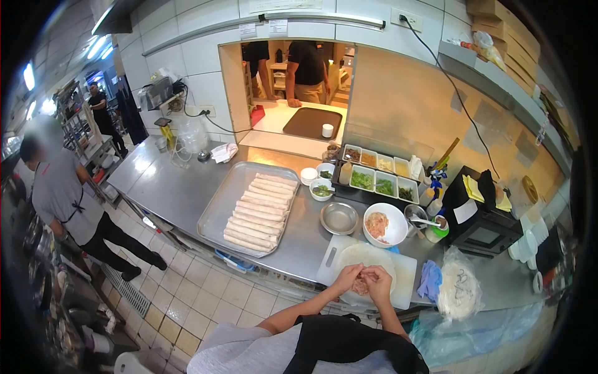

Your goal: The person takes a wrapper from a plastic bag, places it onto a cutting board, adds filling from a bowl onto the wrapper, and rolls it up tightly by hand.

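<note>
White and thin, the wrapper (358,253) looks easily torn, best lifted by its rim, as my left hand (350,278) and right hand (377,282) meet over the filling (360,287), grip unclear.

"Look at the left hand (347,278) and right hand (378,282)."

"Close together, fingers (370,272) bent, tips drawn toward each other in front of the body."

"And further back?"

"Left forearm (300,311) slants inward; right forearm (390,318) points straighter forward."
</note>
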Demonstrator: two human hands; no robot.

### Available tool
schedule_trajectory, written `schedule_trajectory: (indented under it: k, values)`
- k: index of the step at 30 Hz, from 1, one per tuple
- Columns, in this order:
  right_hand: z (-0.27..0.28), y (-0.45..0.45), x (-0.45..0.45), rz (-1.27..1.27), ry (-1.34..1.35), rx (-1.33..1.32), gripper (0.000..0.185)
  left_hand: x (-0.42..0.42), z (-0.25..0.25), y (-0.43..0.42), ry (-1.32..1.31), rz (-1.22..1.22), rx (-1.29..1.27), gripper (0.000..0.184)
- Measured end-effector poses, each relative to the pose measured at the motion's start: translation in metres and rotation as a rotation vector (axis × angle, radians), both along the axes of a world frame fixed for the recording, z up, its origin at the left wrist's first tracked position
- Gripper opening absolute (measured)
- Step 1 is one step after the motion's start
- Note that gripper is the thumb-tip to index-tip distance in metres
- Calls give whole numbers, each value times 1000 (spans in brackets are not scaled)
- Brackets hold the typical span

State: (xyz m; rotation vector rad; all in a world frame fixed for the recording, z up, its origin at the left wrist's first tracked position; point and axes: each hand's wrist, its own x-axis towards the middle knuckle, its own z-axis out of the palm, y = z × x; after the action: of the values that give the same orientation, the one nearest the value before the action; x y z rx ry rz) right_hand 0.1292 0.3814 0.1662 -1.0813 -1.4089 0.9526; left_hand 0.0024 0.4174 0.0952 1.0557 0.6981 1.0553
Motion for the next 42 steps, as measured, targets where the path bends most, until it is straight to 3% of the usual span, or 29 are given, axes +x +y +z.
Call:
schedule_trajectory:
  k: [4,9,16,18,19,21,22,24,30,34,39,42]
  values:
    - [-6,2,2,36,-17,-72,13,-6,4,-1,100,1,20,43]
    - [13,-6,-3,33,-110,-119,8,-13,50,-16,-186,11,-281,43]
    - [27,-7,-2,-18,-178,-136,10,-12,20,-8,-403,19,-416,39]
    - [15,-6,8,-46,-469,85,15,-15,11,-6,-151,69,-243,33]
    - [12,-8,12,-47,-469,85,15,-16,16,-11,-151,69,-242,33]
    - [5,-15,17,38,-723,274,23,-18,24,-25,548,119,294,21]
    - [2,-19,19,39,-723,274,23,-20,24,-29,549,120,293,21]
    - [-4,-26,24,106,-749,136,26,-21,21,-34,778,42,728,21]
    - [-35,-29,21,-53,-761,211,25,-21,14,-29,919,16,883,20]
    - [-35,-30,19,-105,-760,272,24,-20,16,-36,880,95,956,21]
    - [-27,-23,21,-113,-478,146,13,-25,26,-40,853,36,910,42]
    - [-15,-17,23,-161,-536,132,16,-27,34,-42,882,-20,884,53]
